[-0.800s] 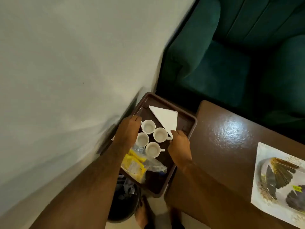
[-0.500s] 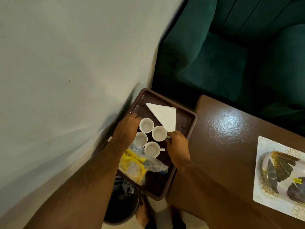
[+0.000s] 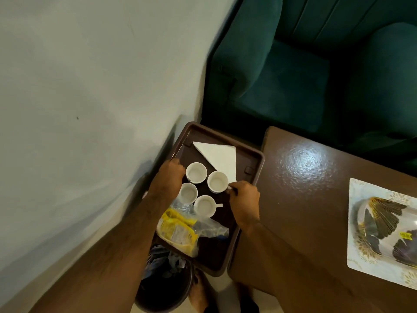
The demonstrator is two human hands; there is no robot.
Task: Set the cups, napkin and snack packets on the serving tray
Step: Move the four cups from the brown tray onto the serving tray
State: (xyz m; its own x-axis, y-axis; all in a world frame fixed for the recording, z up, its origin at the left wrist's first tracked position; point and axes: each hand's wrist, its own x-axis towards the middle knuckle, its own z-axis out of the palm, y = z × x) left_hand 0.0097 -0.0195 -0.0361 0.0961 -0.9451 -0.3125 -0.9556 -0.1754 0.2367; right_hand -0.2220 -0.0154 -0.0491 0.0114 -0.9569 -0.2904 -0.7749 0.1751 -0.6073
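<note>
A brown serving tray (image 3: 253, 154) lies beside the table. On it stand four white cups in a cluster: upper left cup (image 3: 196, 172), upper right cup (image 3: 217, 182), lower left cup (image 3: 188, 192), lower right cup (image 3: 205, 206). A white napkin (image 3: 220, 155) folded into a triangle lies at the far end. Yellow and clear snack packets (image 3: 178, 231) lie at the near end. My left hand (image 3: 168, 180) is curled at the tray's left rim against the upper left cup, whose handle it hides. My right hand (image 3: 244, 199) pinches the upper right cup's handle.
A glossy brown table (image 3: 304, 199) borders the tray on the right and carries a patterned plate or box (image 3: 383, 227). A green sofa (image 3: 293, 75) stands behind it. A pale wall fills the left. A dark bin (image 3: 164, 285) sits under the tray's near end, by my feet.
The view has drifted slightly. Both hands stay at the same two cups, and nothing on the tray has visibly moved.
</note>
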